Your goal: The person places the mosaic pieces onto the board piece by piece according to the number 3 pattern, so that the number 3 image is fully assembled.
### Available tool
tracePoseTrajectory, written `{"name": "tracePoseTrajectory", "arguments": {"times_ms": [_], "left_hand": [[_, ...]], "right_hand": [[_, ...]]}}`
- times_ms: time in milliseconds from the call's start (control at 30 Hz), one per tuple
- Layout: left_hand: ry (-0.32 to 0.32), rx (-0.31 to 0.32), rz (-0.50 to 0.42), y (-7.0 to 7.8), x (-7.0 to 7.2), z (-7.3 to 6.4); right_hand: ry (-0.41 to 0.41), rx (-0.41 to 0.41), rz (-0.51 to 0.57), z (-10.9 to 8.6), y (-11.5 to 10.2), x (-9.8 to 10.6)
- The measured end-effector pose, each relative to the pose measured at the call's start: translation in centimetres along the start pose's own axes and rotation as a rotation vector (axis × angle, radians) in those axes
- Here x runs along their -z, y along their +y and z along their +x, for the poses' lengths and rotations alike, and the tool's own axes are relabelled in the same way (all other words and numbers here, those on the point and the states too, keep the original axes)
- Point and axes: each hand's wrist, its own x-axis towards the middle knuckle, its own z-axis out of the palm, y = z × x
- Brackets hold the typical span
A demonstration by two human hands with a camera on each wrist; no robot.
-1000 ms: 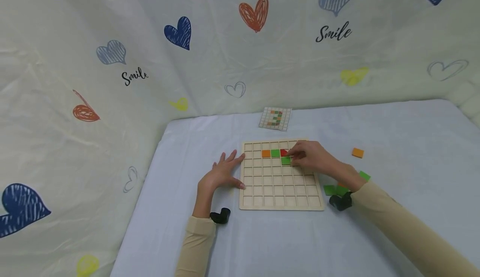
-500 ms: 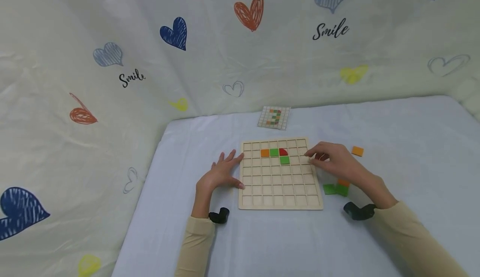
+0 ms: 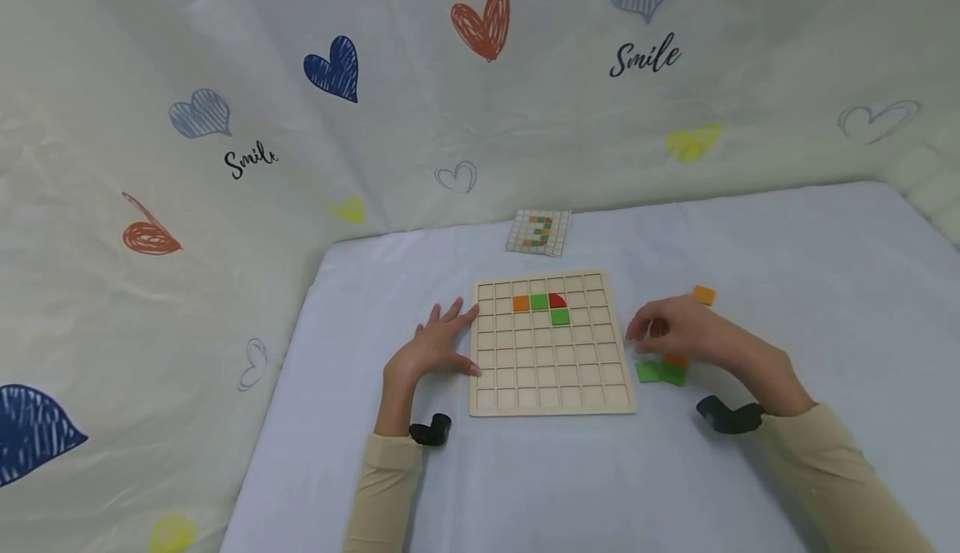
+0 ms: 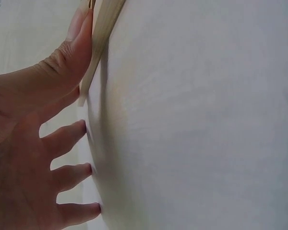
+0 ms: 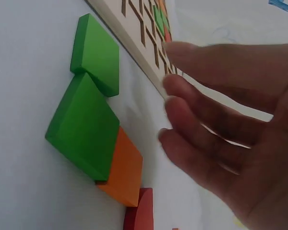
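Observation:
My left hand [image 3: 431, 349] rests with spread fingers against the left edge of a wooden grid board [image 3: 525, 401]; its thumb [image 4: 69, 60] lies on the board's rim. In the board sit an orange square tile [image 3: 521, 303], a green tile [image 3: 539, 302], a red rounded tile [image 3: 557, 301] and, below the red one, another green tile [image 3: 560, 317]. Just right of the board, my right hand [image 3: 678, 326] hovers with loosely bent fingers and nothing in them. Under it lie two green tiles [image 5: 86, 127], an orange tile [image 5: 125, 167] and a red tile [image 5: 143, 211].
Behind the board lies a pattern card [image 3: 538, 232] with a coloured figure on a grid. A loose orange tile [image 3: 704, 295] lies beyond the right hand. White cloth [image 3: 540, 478] covers the table, and a curtain with printed hearts [image 3: 480, 24] hangs behind.
My right hand has drawn back from the red tile in the board, moving right to hover over the loose tiles. The left hand keeps its place at the board's edge.

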Motion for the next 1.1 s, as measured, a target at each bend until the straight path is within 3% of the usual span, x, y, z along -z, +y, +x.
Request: {"name": "tracePoseTrajectory", "arguments": {"times_ms": [200,400,700,867,1100], "left_hand": [[-0.004,0.008,-0.002,0.1,0.1,-0.1],[-0.006,0.001,-0.009,0.0,0.0,0.0],[-0.006,0.006,-0.009,0.0,0.1,-0.1],[-0.003,-0.003,-0.021,0.1,0.2,-0.3],[-0.008,0.0,-0.002,0.5,0.2,-0.4]], "right_hand": [[-0.138,-0.045,-0.027,0.0,0.1,-0.1],[-0.191,-0.067,-0.003,-0.4,0.3,-0.3],[-0.15,-0.027,-0.012,-0.7,0.8,0.6],[-0.105,-0.05,-0.038,-1.3,1.6,1.8],[-0.129,-0.074,-0.086,-1.6,2.6,2.2]]}}
